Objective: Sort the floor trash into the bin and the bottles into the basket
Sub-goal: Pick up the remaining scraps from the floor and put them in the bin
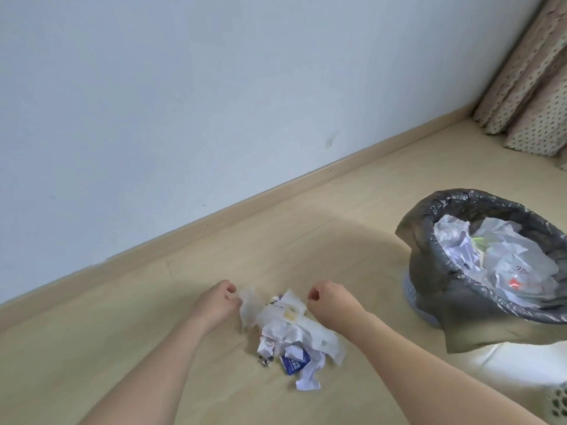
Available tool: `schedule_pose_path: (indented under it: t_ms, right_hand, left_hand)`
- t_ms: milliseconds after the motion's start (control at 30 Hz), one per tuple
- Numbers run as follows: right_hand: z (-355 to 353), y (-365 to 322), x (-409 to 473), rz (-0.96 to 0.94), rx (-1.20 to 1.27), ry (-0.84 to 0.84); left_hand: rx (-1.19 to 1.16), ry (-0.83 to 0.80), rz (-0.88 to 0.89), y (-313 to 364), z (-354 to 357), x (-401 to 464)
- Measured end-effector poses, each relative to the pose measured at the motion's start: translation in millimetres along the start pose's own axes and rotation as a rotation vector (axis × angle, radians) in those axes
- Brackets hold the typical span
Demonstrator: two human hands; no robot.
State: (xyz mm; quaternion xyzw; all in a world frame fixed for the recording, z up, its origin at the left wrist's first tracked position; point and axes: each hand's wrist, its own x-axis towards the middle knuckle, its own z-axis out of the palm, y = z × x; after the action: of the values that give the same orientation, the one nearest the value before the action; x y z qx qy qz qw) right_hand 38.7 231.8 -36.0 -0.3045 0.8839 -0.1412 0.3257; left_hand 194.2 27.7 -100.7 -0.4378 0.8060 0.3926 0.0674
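Wall (184,87) and floor (92,348) are filling most of your view, curtain (530,81) hanging at the far right. Bin (423,289), lined with a dark bag, is sitting right of your hands, already holding crumpled paper and plastic. A white basket (555,403) corner is showing at the bottom right edge. Trash pile (291,329) is lying on the floor between your hands: tissues, paper, a blue packet (295,363). Your left hand (219,302) is pinching a tissue (249,305) at the pile's left edge. Your right hand (329,302) is curling its grip just beside the pile; can't tell if it's holding anything.
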Motion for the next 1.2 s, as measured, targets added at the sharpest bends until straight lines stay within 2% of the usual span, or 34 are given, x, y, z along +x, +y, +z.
schedule_pose_path:
  t_ms: [67,133,200,300,467,633,800,967,1033,1100,1200]
  right_hand:
    - [11.1,2.1,13.5,0.053,-0.012,0.002]
    - [17.2,4.3,27.1,0.091,-0.018,0.010]
    - [20.3,5.1,38.6,0.108,-0.021,0.003]
    - [29.6,-2.9,54.7,0.116,-0.023,-0.064]
    - [40.2,-7.1,71.3,0.128,-0.088,-0.176]
    - [42.7,-5.5,85.2,0.139,-0.162,-0.145]
    - [32.0,-7.7,84.0,0.105,-0.181,-0.086]
    - [10.3,-15.4,66.0,0.040,-0.154,0.059]
    - [-6.2,-19.9,51.8,0.009,-0.115,0.107]
    - [-32.2,-21.4,32.5,-0.039,-0.071,0.159]
    - [-76.0,-17.3,7.6,-0.100,-0.059,0.233]
  left_hand:
    - [-0.040,-0.026,0.051,-16.6,15.1,7.2]
    - [0.100,0.018,0.157,-31.6,30.9,11.7]
    - [0.319,0.256,0.317,-44.0,47.8,9.0]
    - [0.452,0.520,0.504,-60.7,66.2,7.0]
    - [0.435,0.589,0.416,-57.8,68.7,17.6]
    - [0.411,0.621,0.379,-51.0,67.2,24.1]
    - [0.411,0.585,0.369,-52.8,67.9,23.0]
    - [0.395,0.566,0.369,-54.3,66.0,21.1]
    - [0.408,0.493,0.337,-50.4,60.0,20.1]
    - [0.348,0.377,0.225,-40.6,51.1,25.3]
    - [-0.018,0.100,0.021,-10.5,24.4,40.5]
